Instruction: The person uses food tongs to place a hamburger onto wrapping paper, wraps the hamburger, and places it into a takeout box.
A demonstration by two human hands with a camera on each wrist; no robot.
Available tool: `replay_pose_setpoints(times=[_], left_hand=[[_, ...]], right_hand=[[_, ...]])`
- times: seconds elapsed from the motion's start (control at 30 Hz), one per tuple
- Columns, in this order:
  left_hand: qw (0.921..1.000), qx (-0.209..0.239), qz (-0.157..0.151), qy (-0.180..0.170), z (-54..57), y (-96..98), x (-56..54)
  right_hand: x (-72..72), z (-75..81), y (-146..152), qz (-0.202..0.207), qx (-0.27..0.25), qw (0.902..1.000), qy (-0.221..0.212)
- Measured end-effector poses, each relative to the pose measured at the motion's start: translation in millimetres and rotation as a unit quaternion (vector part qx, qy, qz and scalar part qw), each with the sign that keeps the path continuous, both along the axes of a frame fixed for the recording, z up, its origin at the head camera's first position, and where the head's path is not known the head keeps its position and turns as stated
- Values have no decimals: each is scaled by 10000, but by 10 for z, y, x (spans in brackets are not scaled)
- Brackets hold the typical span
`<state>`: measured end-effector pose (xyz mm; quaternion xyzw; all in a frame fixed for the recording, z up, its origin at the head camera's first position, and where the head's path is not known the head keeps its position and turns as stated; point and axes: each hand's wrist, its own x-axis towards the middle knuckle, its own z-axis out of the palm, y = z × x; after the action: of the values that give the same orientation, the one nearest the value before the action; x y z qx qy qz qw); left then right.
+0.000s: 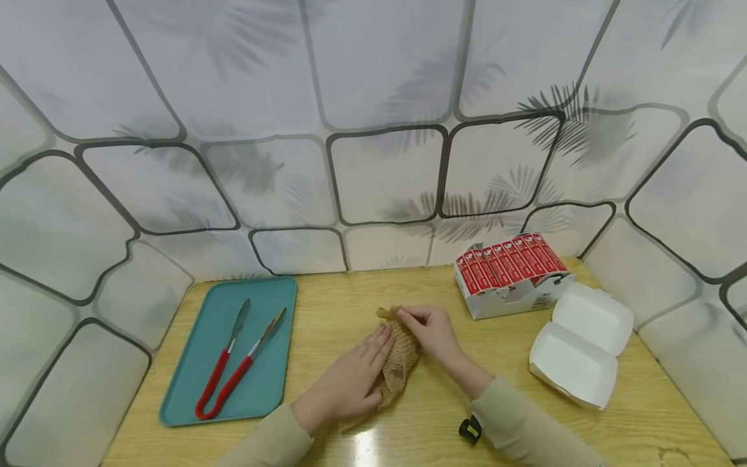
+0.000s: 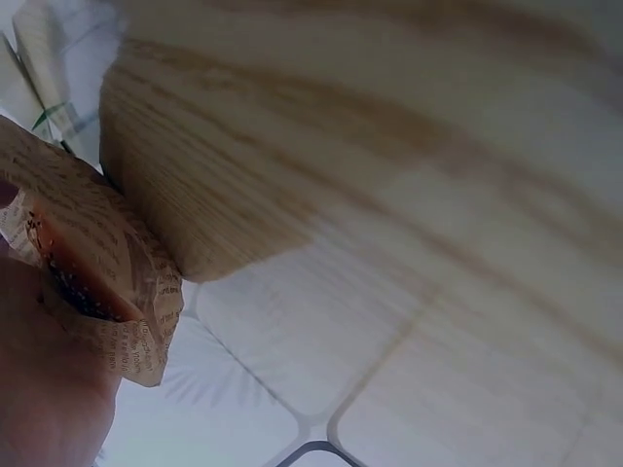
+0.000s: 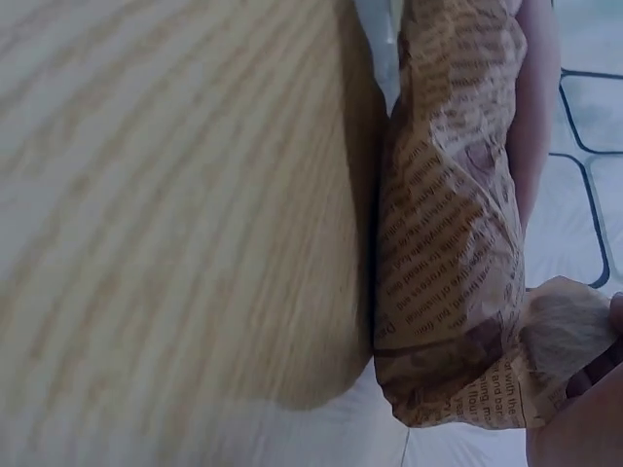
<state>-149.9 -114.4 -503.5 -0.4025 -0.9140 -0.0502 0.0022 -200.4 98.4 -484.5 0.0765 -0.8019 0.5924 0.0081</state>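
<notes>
A bread roll wrapped in brown printed paper (image 1: pixel 401 353) lies on the wooden table between both hands. At one end of the wrap, seen in the left wrist view, a browned crust with dark and pale seeds (image 2: pixel 73 272) shows. My left hand (image 1: pixel 347 383) rests along the left side of the wrap, its fingers straight against the paper and its thumb at the near end. With my right hand (image 1: pixel 434 334) I pinch the paper at the far end between thumb and fingers. The right wrist view shows the side of the wrapper (image 3: pixel 448 233), creased and folded.
To the left, a teal tray (image 1: pixel 192 370) holds red-handled tongs (image 1: pixel 233 376). A white box with a row of red packets (image 1: pixel 510 272) stands at the back right, and an opened white clamshell container (image 1: pixel 574 363) sits before it. A small black object (image 1: pixel 469 429) is by my right sleeve.
</notes>
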Motion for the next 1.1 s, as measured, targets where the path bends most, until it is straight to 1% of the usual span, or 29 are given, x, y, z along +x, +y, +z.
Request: replay_pose_setpoints(times=[0.07,0.27,0.33,0.47,0.57,0.67,0.73,0.77,0.8,0.83,0.87,0.9,0.97,1.0,1.03,1.07,1.1], left_hand=[[10000,-13,5,2,-1,0,2],[10000,39,-6,-51,-5,1,4],[10000,43,-15,-39,-9,1,3],[10000,27,-25,-63,-15,-5,4],[9993,193,-14,-313,-21,-19,5],[9953,592,-5,-772,-28,-42,-7],[9878,1009,3,-1190,-32,-60,-19],[9819,1271,-5,-1403,-38,-70,-31],[9743,1571,-23,-1617,-45,-80,-42],[9649,1876,-39,-1837,-51,-89,-52],[9538,2197,-53,-2050,-64,-97,-66],[9436,2538,-144,-2121,-116,-116,-99],[9185,3142,-179,-2395,-151,-130,-124],[9108,3366,-280,-2376,-214,-146,-153],[9031,3526,-274,-2435,-226,-152,-160],[8986,3632,-269,-2446,-234,-158,-165],[9023,3647,-382,-2267,-320,-168,-204]], right_hand=[[40,-13,-25,30,78,9999,80],[138,-74,-68,421,201,9979,441],[163,-90,-71,478,246,9969,581],[202,-120,-63,611,509,9924,936],[226,-139,-53,748,739,9877,1160],[245,-152,-48,822,950,9834,1311],[257,-159,-48,835,1109,9799,1429],[263,-163,-47,842,1217,9775,1505],[269,-168,-47,845,1342,9745,1587],[275,-171,-46,855,1466,9711,1676],[281,-176,-46,858,1587,9675,1772],[286,-180,-46,864,1721,9631,1878],[298,-187,-46,902,2053,9509,2132],[302,-192,-47,925,2230,9434,2273],[307,-195,-49,951,2404,9355,2406],[312,-200,-50,980,2578,9271,2537],[318,-206,-50,1020,2752,9179,2671]])
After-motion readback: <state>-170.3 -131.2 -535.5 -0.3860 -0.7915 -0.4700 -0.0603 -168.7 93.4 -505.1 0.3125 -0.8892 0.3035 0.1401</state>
